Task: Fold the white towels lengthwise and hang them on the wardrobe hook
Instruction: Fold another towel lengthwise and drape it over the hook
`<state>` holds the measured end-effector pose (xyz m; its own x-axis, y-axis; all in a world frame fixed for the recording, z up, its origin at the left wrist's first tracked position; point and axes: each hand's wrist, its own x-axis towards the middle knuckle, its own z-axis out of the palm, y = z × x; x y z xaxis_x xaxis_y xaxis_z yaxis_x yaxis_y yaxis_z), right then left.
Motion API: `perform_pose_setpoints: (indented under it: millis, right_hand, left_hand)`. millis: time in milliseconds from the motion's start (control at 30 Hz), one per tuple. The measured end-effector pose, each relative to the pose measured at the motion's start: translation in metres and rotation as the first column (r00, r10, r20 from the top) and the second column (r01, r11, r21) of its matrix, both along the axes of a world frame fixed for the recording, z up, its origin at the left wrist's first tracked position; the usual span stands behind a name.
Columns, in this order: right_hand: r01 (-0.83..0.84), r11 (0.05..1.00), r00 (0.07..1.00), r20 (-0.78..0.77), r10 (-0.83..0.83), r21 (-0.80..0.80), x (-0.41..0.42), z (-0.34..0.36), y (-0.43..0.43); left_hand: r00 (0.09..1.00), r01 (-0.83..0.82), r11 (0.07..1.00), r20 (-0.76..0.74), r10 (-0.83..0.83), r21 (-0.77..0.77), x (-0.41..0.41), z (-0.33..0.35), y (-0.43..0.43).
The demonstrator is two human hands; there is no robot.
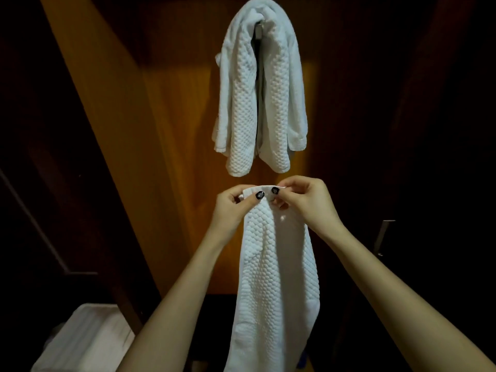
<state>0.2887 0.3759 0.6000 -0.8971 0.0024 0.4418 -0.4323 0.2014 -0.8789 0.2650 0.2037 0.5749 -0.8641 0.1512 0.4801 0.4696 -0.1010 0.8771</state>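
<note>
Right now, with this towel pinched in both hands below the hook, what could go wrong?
1. The hook is nearly buried under the hanging towels; adding another may crowd it, so one could slide off.
2. The left hand and right hand only pinch the held towel at its top edge; its long hanging part might unfold or slip.

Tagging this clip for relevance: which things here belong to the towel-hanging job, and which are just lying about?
Job: held towel, pinched at its top edge by left hand and right hand; hung towel; hook.
Lying about: door handle; pale pile at lower left, possibly more towels.
</note>
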Motion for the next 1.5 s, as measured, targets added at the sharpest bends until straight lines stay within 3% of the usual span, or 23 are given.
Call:
perform_pose_setpoints:
  millis: [233,400,533,667,933,1133,1200,1333,1500]
  right_hand:
    - [0.171,0.912,0.972,-0.215,-0.094,0.373,0.008,0.011,0.01]
    - [0.166,0.897,0.972,-0.224,-0.077,0.411,0.011,0.01,0.016]
    - [-0.051,0.9,0.99,-0.096,0.102,0.434,0.007,0.017,0.02]
    - [-0.308,0.899,0.947,0.006,0.322,0.312,0.005,0.022,0.021]
    - [-0.434,0.867,0.9,0.085,0.427,0.247,0.004,0.028,0.015]
    - [-0.275,0.868,0.958,0.042,0.284,0.413,0.008,0.024,0.008]
    - [-0.173,0.867,0.975,-0.04,0.217,0.468,0.01,0.021,0.007]
    - [0.02,0.906,0.974,-0.214,0.078,0.424,0.012,0.02,0.003]
    - [0.103,0.919,0.972,-0.233,-0.012,0.38,0.014,0.017,0.001]
  left_hand:
    - [0.995,0.056,0.997,0.086,-0.052,-0.047,-0.005,0.006,-0.006]
    - [0.997,0.07,0.988,0.032,-0.067,-0.139,-0.007,0.018,-0.009]
    - [0.992,0.125,0.973,0.001,-0.127,-0.195,-0.003,0.029,-0.009]
    - [0.989,0.129,0.963,-0.036,-0.141,-0.237,0.002,0.038,-0.009]
    - [0.982,0.146,0.94,-0.072,-0.176,-0.309,0.013,0.047,-0.017]
    - [0.991,0.054,0.965,-0.102,-0.083,-0.258,0.013,0.04,-0.024]
    - [0.994,0.021,0.979,-0.102,-0.042,-0.201,0.012,0.037,-0.024]
    - [0.998,-0.031,0.993,-0.063,0.024,-0.115,0.012,0.029,-0.022]
    - [0.994,-0.084,0.992,-0.084,0.075,-0.097,0.011,0.021,-0.027]
